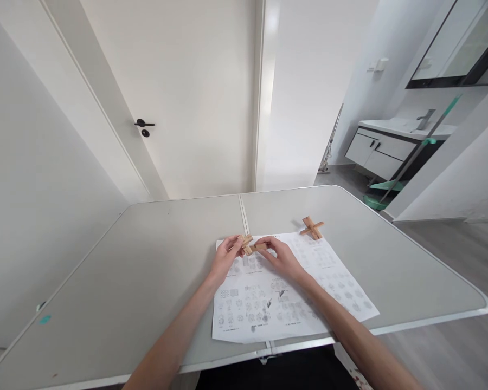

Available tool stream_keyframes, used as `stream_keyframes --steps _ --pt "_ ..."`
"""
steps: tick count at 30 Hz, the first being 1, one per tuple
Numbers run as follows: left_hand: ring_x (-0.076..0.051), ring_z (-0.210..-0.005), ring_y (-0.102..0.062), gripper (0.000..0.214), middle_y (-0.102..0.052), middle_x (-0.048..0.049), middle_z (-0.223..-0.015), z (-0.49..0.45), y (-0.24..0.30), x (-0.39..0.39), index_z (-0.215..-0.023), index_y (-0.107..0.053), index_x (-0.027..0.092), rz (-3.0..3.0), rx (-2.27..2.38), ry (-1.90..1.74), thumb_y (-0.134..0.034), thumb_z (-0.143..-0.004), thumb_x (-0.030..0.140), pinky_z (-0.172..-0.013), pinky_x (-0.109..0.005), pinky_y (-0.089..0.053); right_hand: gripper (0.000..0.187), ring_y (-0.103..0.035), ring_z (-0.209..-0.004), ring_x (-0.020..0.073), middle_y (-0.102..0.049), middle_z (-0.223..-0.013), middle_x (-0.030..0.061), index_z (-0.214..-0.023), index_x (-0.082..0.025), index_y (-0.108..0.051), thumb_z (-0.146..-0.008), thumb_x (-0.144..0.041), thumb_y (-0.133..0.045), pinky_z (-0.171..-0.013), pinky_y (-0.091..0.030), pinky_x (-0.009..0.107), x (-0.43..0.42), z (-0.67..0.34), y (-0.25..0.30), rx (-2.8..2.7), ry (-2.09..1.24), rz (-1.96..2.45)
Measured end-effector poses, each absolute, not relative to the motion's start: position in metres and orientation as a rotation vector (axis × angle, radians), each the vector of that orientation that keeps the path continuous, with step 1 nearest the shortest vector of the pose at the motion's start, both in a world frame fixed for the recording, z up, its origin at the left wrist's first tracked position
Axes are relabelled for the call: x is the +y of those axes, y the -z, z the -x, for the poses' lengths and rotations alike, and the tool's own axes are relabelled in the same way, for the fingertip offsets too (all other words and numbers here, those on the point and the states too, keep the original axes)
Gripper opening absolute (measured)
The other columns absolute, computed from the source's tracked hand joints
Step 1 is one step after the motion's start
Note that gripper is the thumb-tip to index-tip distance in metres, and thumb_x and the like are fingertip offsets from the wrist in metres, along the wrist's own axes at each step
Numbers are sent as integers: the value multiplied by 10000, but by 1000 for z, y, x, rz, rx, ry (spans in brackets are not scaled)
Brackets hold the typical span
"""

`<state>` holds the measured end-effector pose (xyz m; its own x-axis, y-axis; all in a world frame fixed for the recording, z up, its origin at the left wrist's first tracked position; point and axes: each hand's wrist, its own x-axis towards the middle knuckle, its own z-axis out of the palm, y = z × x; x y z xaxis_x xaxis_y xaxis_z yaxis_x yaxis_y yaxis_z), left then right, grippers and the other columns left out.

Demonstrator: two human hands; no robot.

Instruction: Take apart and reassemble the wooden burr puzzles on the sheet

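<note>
Over the upper edge of a printed paper sheet (248, 325), my left hand (228, 255) pinches some light wooden puzzle pieces (247, 239) between thumb and fingers. From the other side, my right hand (280, 255) grips a wooden puzzle piece (261, 247) whose left end meets the pieces at my left hand. Whether they are interlocked I cannot tell. Beyond my right hand, a cross-shaped cluster of wooden pieces (312, 228) rests at the sheet's upper right corner. The sheet carries rows of small grey diagrams.
The grey folding table (162, 238) has a metal rim and a seam down its middle. A closed white door (199, 97) stands behind it. At the right are a sink cabinet (380, 146) and a green-and-grey broom (425, 142) with a green dustpan (374, 203).
</note>
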<state>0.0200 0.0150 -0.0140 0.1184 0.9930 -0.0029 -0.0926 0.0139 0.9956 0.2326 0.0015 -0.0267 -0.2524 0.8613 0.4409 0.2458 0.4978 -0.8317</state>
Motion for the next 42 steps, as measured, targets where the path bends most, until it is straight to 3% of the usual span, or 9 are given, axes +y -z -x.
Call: stream_keyframes --steps 5,9,15,24,27,35,39,42 --pt "-132 -722 -620 446 -722 -67 -982 -24 9 13 -1088 -688 158 -1291 1077 -1174 -748 -837 521 -733 -287 -518 202 -659 -1075 261 -660 -1172 108 -1151 -271 -691 -1029 -284 -530 -941 -551 438 0 -234 27 -1875 -501 882" --pt "-126 -720 -621 425 -710 -59 -999 -24 6 12 -1072 -696 165 -1307 1099 -1201 -750 -831 511 -724 -281 -523 259 -693 -1006 258 -704 -1117 87 -1256 -277 -630 -999 -295 -609 -911 -583 442 0 -234 28 -1821 -530 911" --pt "-128 -699 -624 410 -707 -50 -952 -24 9 12 -1079 -707 167 -1325 1102 -1173 -744 -838 497 -703 -276 -528 176 -685 -935 231 -675 -1097 92 -1141 -273 -706 -1015 -315 -592 -847 -596 392 -2 -232 25 -1840 -469 847" --pt "-150 -733 -651 434 -718 -34 -896 -25 0 6 -1193 -706 196 -1420 1083 -1134 -698 -879 495 -757 -302 -563 215 -666 -779 204 -697 -913 49 -1191 -292 -708 -1030 -322 -569 -732 -547 325 -3 -234 30 -1935 -376 976" --pt "-160 -736 -663 446 -717 -29 -843 -24 0 7 -1234 -701 194 -1451 1084 -1129 -679 -897 485 -766 -310 -572 232 -685 -785 204 -728 -942 48 -1227 -289 -680 -1035 -327 -555 -724 -545 315 -3 -234 32 -1952 -356 992" --pt "-158 -840 -692 534 -653 -94 -1224 -22 6 9 -1335 -628 226 -1558 1029 -1070 -741 -856 432 -767 -308 -591 255 -715 -817 206 -761 -1070 60 -1250 -278 -658 -1036 -332 -529 -726 -574 319 -4 -233 36 -1914 -338 1041" --pt "-121 -738 -636 692 -631 -75 -1199 -18 11 11 -1368 -584 249 -1759 1058 -1037 -849 -744 391 -746 -312 -587 275 -726 -850 217 -759 -1137 72 -1264 -266 -649 -1033 -348 -525 -772 -598 342 -1 -233 36 -1864 -411 1045" --pt "-128 -721 -618 632 -635 -54 -1126 -17 13 11 -1315 -609 247 -1849 1106 -1073 -842 -748 404 -744 -322 -580 280 -727 -853 217 -754 -1156 72 -1278 -266 -637 -1033 -341 -526 -789 -597 355 -1 -234 35 -1882 -449 1037"
